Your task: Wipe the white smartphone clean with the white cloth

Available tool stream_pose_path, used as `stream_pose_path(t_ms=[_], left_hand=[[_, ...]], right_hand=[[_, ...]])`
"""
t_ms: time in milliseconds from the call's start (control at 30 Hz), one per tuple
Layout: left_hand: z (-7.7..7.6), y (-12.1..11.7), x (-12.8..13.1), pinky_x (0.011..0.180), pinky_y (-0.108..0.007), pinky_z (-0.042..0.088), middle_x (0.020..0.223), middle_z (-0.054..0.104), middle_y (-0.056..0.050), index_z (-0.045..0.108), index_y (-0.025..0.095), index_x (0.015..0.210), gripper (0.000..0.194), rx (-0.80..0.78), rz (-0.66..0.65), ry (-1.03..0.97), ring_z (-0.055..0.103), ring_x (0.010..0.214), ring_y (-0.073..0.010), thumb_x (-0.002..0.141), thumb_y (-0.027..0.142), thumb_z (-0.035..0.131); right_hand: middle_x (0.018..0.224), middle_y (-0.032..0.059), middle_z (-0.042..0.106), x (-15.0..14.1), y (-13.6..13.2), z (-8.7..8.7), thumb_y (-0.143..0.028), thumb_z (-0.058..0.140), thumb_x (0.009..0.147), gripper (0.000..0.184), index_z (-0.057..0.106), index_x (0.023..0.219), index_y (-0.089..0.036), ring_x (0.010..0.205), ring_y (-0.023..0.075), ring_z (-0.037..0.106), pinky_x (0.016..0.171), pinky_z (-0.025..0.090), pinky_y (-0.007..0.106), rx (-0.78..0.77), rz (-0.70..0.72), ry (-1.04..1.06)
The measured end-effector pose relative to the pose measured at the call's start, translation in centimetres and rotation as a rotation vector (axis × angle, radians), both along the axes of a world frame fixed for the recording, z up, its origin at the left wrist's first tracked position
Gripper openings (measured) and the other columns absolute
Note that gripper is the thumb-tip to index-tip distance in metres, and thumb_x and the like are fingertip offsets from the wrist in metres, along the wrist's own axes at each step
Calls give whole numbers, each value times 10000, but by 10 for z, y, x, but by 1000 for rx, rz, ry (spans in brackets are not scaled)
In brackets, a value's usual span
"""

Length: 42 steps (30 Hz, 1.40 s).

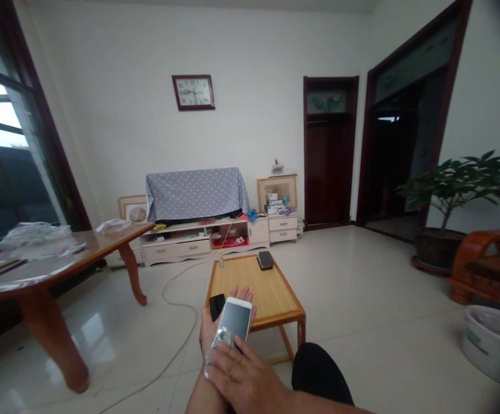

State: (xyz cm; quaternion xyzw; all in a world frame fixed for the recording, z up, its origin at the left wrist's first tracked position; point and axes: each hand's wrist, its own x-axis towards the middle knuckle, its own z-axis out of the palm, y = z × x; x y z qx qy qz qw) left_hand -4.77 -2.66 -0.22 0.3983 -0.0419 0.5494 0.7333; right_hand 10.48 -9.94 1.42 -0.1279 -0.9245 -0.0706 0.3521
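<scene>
A white smartphone (237, 317) with a dark grey screen lies tilted on the upturned palm of my left hand (209, 330), whose fingertips show past its far end. My right hand (241, 368) rests over the phone's near end, fingers bent and close together. Under its fingers is a crumpled, shiny, see-through piece of plastic (222, 335), pressed against the screen. The fingers hide part of it and the phone's lower edge. A black phone-like object (217, 306) lies on the low wooden table (241, 276) just beyond my left hand.
A dark stacked pair of flat devices (264, 260) and a small clear item (221, 260) sit at the table's far end. A cable (176, 299) trails across the floor. A larger table (103, 241) stands left; a white bucket (491, 339) is at right.
</scene>
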Motion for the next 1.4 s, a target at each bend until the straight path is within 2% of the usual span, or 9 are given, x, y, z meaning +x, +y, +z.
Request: stream_pose_path(t_ms=[233,400,467,667,900,1033,1167,1267,1400], left_hand=[[7,-1,1,1273,-450,-28,1677,252,-60,315,250,1575,983,23,-56,-59,42,1578,-238,841,845,44],[3,0,-6,1276,-446,11,1684,227,-37,298,278,1580,969,10,-63,-104,-2,1577,-222,833,854,76],[1,0,-6,1278,-451,15,1678,244,-8,299,313,1577,942,6,-88,-102,5,1577,-214,835,846,69],[1,5,0,1267,-481,-65,1698,144,-97,225,207,1601,995,44,-94,-70,-9,1577,-277,853,832,22],[-1,10,1,1266,-506,-38,1696,156,-81,277,227,1587,1005,25,-139,-45,-52,1570,-284,839,859,46],[0,8,16,1277,-445,29,1681,233,-67,306,255,1577,963,2,-117,-33,5,1571,-260,852,857,108],[3,3,14,1279,-444,-49,1655,297,-101,356,202,1560,963,22,-105,-35,55,1575,-269,880,817,62],[4,3,-1,1272,-462,-76,1676,237,-93,294,208,1582,982,44,-104,-59,29,1577,-263,866,831,44],[1,7,-9,1269,-476,-61,1690,182,-78,256,222,1592,1005,53,-122,-71,-39,1574,-255,840,856,47]], right_hand=[[1558,127,461,17,14,31,-510,423,1045,586,437,1519,-165,1469,275,381,1251,208,528,-211,-261,59],[1472,110,565,6,4,-12,-662,467,977,682,518,1449,-172,1416,264,466,1241,274,467,15,-88,63],[1446,74,596,4,1,-17,-654,449,989,633,530,1437,-213,1395,231,494,1243,272,442,44,-49,61],[1550,124,471,23,12,25,-497,436,1041,574,448,1516,-175,1463,265,394,1250,207,522,-229,-277,74],[1477,67,565,0,5,-15,-603,466,1006,598,539,1435,-194,1403,227,481,1251,242,411,43,-19,28],[1573,82,443,2,13,16,-577,452,1018,652,411,1539,-189,1483,247,357,1265,186,471,-126,-134,38],[1591,129,400,17,29,41,-521,423,1042,630,391,1554,-154,1495,281,330,1247,232,528,-223,-318,106],[1594,144,385,20,26,21,-510,460,1031,634,399,1549,-148,1490,301,336,1230,275,546,-199,-362,134],[1547,150,458,9,7,-17,-568,511,990,683,454,1508,-127,1447,311,414,1225,297,532,-73,-250,148]])
